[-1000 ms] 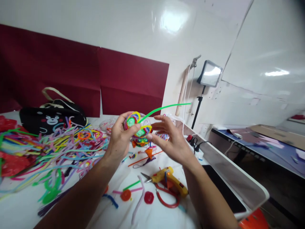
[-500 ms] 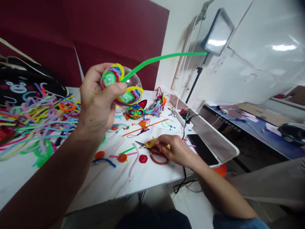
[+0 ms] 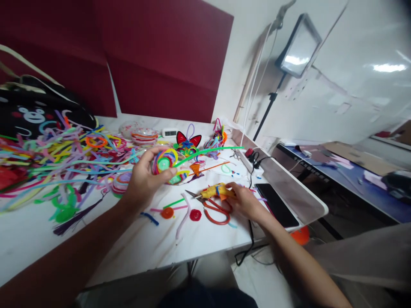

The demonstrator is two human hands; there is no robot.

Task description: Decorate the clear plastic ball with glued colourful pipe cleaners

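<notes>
1. The left grip [image 3: 145,176] is closed around a clear ball-like ornament [image 3: 163,164] wrapped in coloured coils, thumb across its near side, held above the far middle of the worktop [image 3: 135,244].
2. A green fuzzy stem [image 3: 213,150] slants out from the ornament to the right.
3. The right grip [image 3: 244,202] has its fingers bent at the handle of a yellow glue gun [image 3: 212,191]; whether they are fully closed on it cannot be told.
4. Red-handled scissors [image 3: 218,223] lie just beside the glue gun, on its near side.
5. Left of these lie a red disc [image 3: 195,215] and an orange disc [image 3: 167,212].
6. A black phone [image 3: 278,206] lies right of the right grip.
7. Farther off, a red-eared figure [image 3: 187,146] stands behind the ornament; a pile of coloured stems [image 3: 77,147] covers the far left.
</notes>
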